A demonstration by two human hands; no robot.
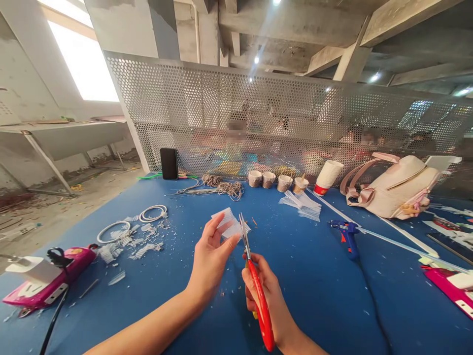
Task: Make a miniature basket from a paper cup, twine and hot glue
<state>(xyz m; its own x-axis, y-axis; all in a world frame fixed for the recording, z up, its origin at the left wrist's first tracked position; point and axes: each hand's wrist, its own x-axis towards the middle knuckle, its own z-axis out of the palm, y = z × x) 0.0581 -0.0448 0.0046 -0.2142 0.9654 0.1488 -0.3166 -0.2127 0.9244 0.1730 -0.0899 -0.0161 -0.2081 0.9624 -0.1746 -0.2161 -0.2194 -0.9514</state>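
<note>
Between the thumb and fingers of my left hand is a thin white translucent mesh piece, held above the blue table. My right hand grips red-handled scissors, their metal blades pointing up and away. The blades are at the right edge of the mesh piece, near my left thumb. Whether they touch the mesh is hard to tell. White scraps and two white rings lie to the left of my hands. A stack of white mesh strips lies beyond them, to the right.
Along the back stand a black device, twine, small wrapped cups and stacked paper cups. A blue glue gun with its cable and a pink bag are right. Pink power strips lie at both sides.
</note>
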